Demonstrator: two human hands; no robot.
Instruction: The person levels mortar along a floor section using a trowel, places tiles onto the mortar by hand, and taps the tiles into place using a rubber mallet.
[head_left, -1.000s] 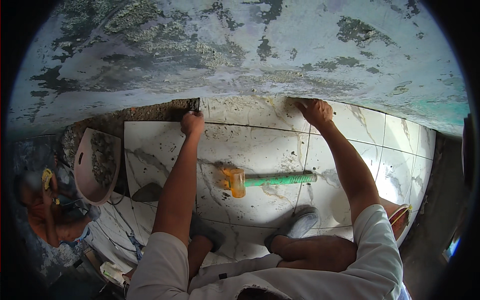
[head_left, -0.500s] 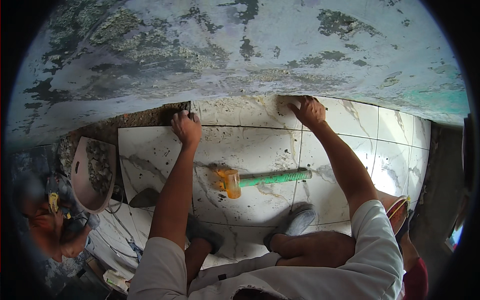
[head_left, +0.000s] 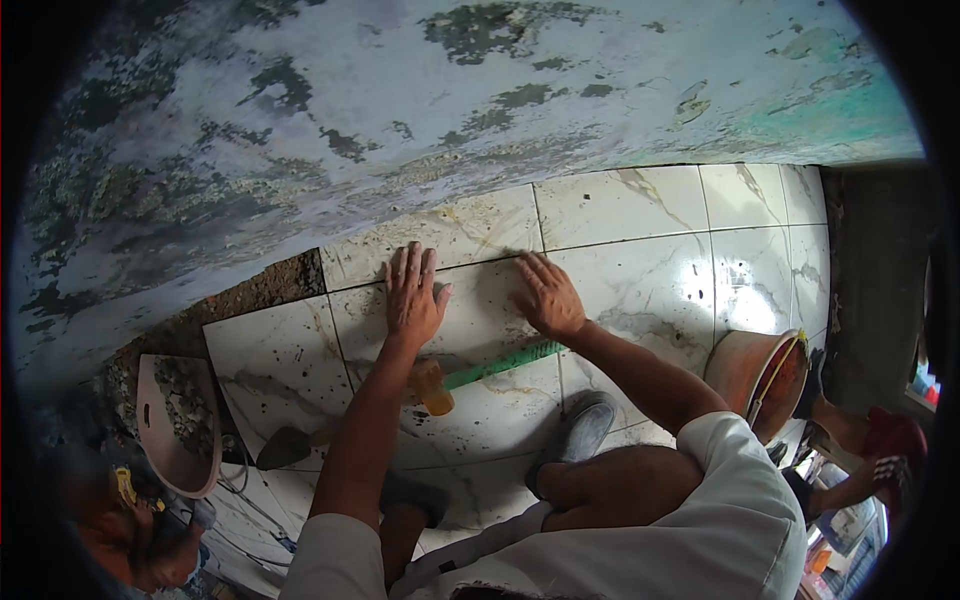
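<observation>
My left hand (head_left: 412, 297) lies spread over the joint between a wall-side floor tile (head_left: 370, 245) and the larger tile in front of it. Farther right, my right hand (head_left: 551, 297) has its fingers stretched out, fingertips at the same joint near the tile's right end. Both hands are open and hold nothing. The tiles are white with grey and tan veins and speckled with dirt. Below my hands lies a mallet with an amber head (head_left: 433, 388) and a green handle (head_left: 500, 365); my left forearm is beside its head.
A peeling wall (head_left: 400, 110) rises beyond the tiles. Bare rubble (head_left: 270, 290) shows left of the wall-side tile. A pinkish tub (head_left: 180, 430) of mortar and a trowel (head_left: 284, 449) are at left, near a person with a yellow tool. A bucket (head_left: 745, 375) and another person's legs are at right.
My left hand has gone from the tile's left corner onto its front joint and spread out. My right hand has come back from the wall to that joint. The view has shifted.
</observation>
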